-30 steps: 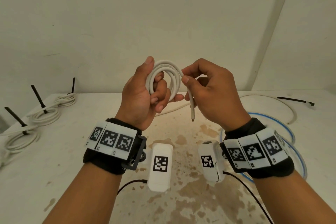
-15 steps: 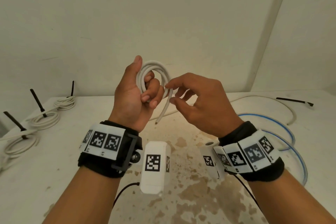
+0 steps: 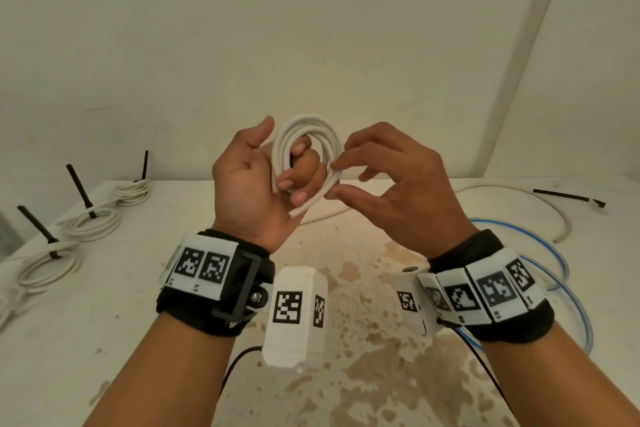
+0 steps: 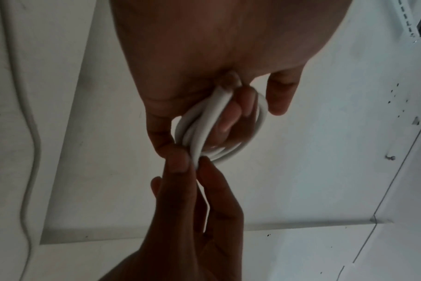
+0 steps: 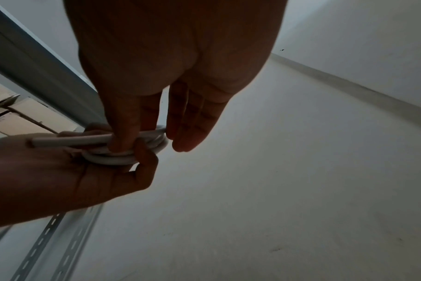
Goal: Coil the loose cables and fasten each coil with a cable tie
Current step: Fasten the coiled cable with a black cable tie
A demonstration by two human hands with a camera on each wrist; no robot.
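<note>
A small coil of white cable is held up above the table between both hands. My left hand grips it with the fingers curled through the loops and the thumb up behind. My right hand pinches the coil's right side between thumb and index finger, the other fingers spread. The cable's cut end sticks out below the left fingers. The left wrist view shows the coil with the right fingertips pinching a strand. In the right wrist view the coil lies under the right thumb and the end points left.
Three white coils, each tied with a black cable tie, lie along the table's left edge. A loose white cable, a blue cable and a spare black cable tie lie at the right. The stained table is below.
The right hand has brought the hanging cable end round onto the coil. It now pinches the coil's right side. The end points down-left under the left fingers.
</note>
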